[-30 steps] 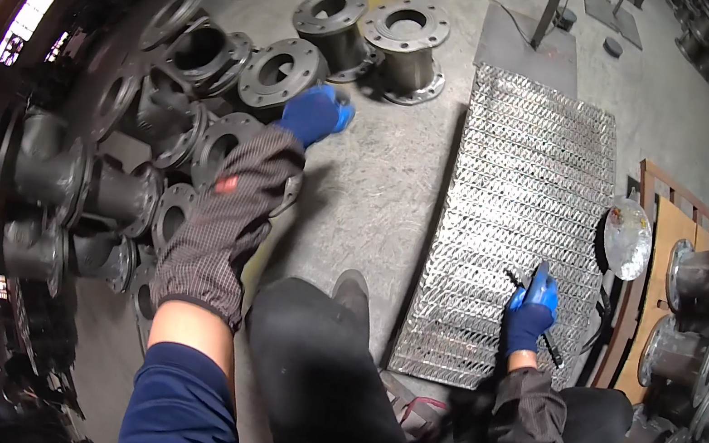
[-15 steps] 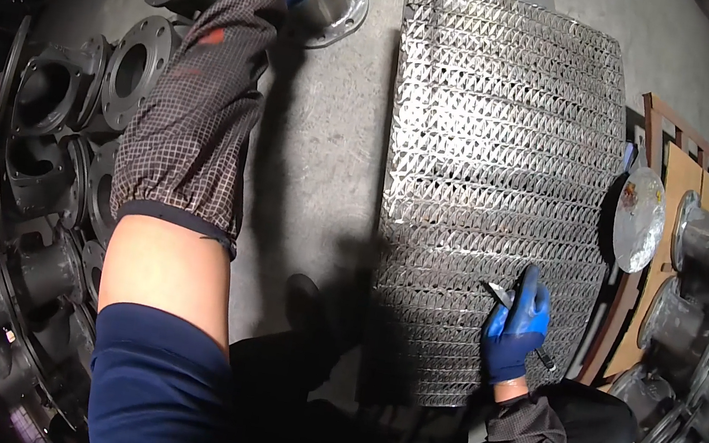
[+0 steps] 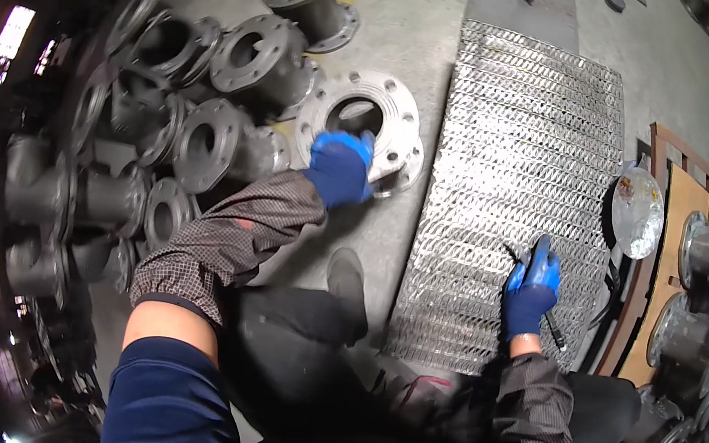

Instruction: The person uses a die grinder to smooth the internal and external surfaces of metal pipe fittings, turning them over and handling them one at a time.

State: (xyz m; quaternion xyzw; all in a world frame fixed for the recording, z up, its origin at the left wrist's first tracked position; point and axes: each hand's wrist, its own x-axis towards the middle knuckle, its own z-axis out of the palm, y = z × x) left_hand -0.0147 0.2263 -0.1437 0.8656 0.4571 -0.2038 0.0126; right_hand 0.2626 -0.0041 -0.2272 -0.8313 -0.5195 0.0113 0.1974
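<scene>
While the blue-gloved left hand (image 3: 340, 167) grips the rim of a grey round metal flange (image 3: 362, 124) on the concrete floor (image 3: 403, 18), the blue-gloved right hand (image 3: 532, 289) is closed around a dark tool (image 3: 552, 323). This hand rests near the lower edge of the shiny metal mesh sheet (image 3: 520, 155).

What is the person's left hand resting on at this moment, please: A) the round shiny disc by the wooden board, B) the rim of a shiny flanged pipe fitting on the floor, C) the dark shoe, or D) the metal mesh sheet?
B: the blue-gloved left hand lies on the near rim of the shiny flanged pipe fitting on the concrete floor, left of the metal mesh sheet, while the right hand holds a dark tool over the mesh.
</scene>
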